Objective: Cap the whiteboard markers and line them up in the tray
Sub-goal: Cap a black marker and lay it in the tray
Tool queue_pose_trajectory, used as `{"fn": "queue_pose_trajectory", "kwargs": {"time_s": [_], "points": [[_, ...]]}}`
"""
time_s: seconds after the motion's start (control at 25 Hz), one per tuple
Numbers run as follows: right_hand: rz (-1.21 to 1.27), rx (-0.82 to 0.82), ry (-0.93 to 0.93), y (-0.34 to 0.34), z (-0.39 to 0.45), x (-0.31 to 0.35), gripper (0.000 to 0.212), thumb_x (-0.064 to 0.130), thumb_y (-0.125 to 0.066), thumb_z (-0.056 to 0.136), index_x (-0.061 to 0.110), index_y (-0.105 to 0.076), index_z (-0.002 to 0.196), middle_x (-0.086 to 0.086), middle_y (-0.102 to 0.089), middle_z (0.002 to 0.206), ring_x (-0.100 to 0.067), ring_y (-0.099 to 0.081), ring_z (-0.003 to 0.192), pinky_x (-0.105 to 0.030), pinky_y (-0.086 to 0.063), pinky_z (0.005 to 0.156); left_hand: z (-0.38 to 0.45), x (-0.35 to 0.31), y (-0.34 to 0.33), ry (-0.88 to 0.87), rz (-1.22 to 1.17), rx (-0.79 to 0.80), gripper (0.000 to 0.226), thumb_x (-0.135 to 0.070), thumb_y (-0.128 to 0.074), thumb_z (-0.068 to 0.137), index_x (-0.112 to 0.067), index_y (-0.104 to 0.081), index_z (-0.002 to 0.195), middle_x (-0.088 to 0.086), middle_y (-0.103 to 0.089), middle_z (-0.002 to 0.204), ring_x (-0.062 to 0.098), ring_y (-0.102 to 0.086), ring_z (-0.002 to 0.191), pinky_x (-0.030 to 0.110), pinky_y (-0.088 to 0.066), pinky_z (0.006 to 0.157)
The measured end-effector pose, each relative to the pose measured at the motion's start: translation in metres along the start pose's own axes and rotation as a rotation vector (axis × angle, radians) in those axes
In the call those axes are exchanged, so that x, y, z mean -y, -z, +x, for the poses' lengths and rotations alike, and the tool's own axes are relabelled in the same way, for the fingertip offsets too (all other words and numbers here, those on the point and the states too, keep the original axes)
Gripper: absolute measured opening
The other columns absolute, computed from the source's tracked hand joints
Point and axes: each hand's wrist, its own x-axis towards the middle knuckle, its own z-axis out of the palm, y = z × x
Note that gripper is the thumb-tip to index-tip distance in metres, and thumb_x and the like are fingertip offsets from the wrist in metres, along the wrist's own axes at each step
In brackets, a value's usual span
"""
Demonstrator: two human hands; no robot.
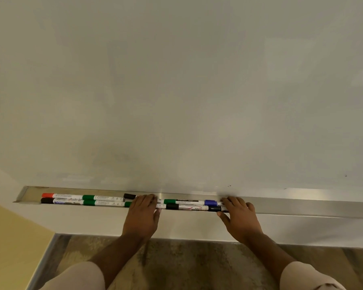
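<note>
Several capped whiteboard markers lie end to end in two rows in the metal tray [291, 203] under the whiteboard. At the far left lie a red-capped marker [61, 195] and a black-capped marker [59, 201], then two green-capped markers [102, 198]. My left hand [142, 214] rests flat over the middle markers, fingers in the tray. Between my hands lie a green-capped marker [182, 201] and a black-capped marker [187, 207]. My right hand [239, 216] lies over the right end of the rows, fingertips on a blue-capped marker [211, 203] and a black marker [214, 209]. Neither hand visibly grips one.
The whiteboard [176, 91] fills the upper view. The tray runs on to the right edge of the view. Below are the white board frame [92, 222], a patterned floor [187, 264] and a yellow wall [13, 243] at the left.
</note>
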Motion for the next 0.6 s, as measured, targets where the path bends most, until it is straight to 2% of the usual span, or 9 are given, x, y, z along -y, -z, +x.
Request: {"fn": "queue_pose_trajectory", "kwargs": {"time_s": [0.32,0.44,0.6], "points": [[-0.007,0.036,-0.029,-0.001,-0.001,0.011,0.051,0.054,-0.04,0.094,0.027,-0.041,0.137,0.004,-0.048,0.138,-0.019,-0.04,0.128,-0.038,-0.029,0.109,-0.003,0.005,-0.004,-0.013,-0.008,-0.028,0.045,-0.041,-0.05,0.084,-0.012,-0.061,0.118,0.005,-0.066,0.114,0.025,-0.06,0.105,0.045,-0.045,0.099],[-0.018,0.023,-0.041,-0.002,-0.003,0.014,0.053,0.056,-0.041,0.093,0.026,-0.039,0.137,0.004,-0.047,0.14,-0.019,-0.038,0.13,-0.039,-0.028,0.109,-0.005,0.011,0.004,-0.014,-0.017,-0.047,0.049,-0.044,-0.044,0.086,-0.012,-0.061,0.119,0.006,-0.065,0.116,0.026,-0.059,0.108,0.045,-0.044,0.099],[-0.039,0.022,-0.079,-0.007,-0.006,0.02,0.062,0.06,-0.038,0.091,0.025,-0.033,0.142,0.003,-0.037,0.149,-0.02,-0.025,0.14,-0.043,-0.018,0.114,-0.009,0.036,0.007,-0.018,0.025,-0.069,0.053,-0.046,-0.037,0.087,-0.014,-0.057,0.124,0.005,-0.061,0.123,0.025,-0.054,0.115,0.044,-0.039,0.105]]}}
